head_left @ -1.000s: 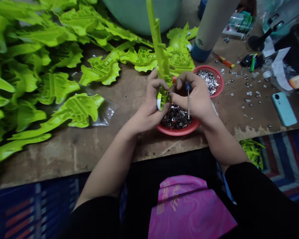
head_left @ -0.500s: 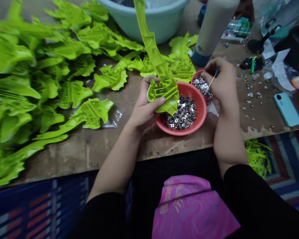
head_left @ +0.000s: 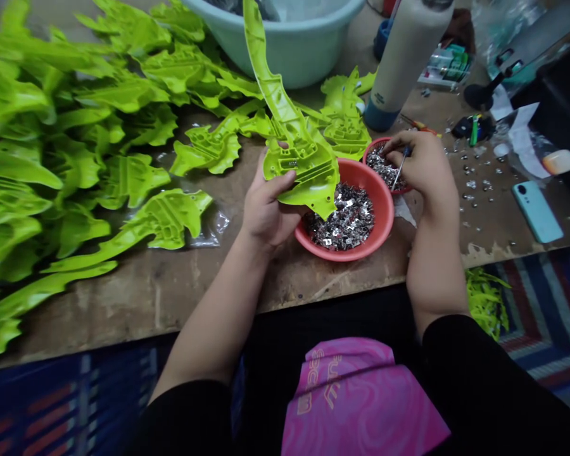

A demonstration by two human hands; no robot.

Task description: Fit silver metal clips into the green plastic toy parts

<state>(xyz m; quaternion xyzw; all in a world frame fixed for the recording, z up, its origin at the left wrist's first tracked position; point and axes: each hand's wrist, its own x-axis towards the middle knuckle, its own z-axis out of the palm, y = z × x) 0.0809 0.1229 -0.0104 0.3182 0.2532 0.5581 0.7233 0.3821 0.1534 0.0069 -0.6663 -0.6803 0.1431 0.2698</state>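
Left hand (head_left: 268,212) grips a lime-green moulded plastic leaf-shaped part (head_left: 308,158), thumb pressed across its face, its tip overhanging a round red plastic bowl (head_left: 382,209) of silver metal clips (head_left: 342,218). Right hand (head_left: 425,168) pinches a slim blue-handled steel pick (head_left: 401,170), point down in a smaller red bowl (head_left: 371,147) just behind. Both bowls sit on a worn wooden desk (head_left: 147,310) near its front edge; further lime-green leaf parts (head_left: 123,171) cover its left side.
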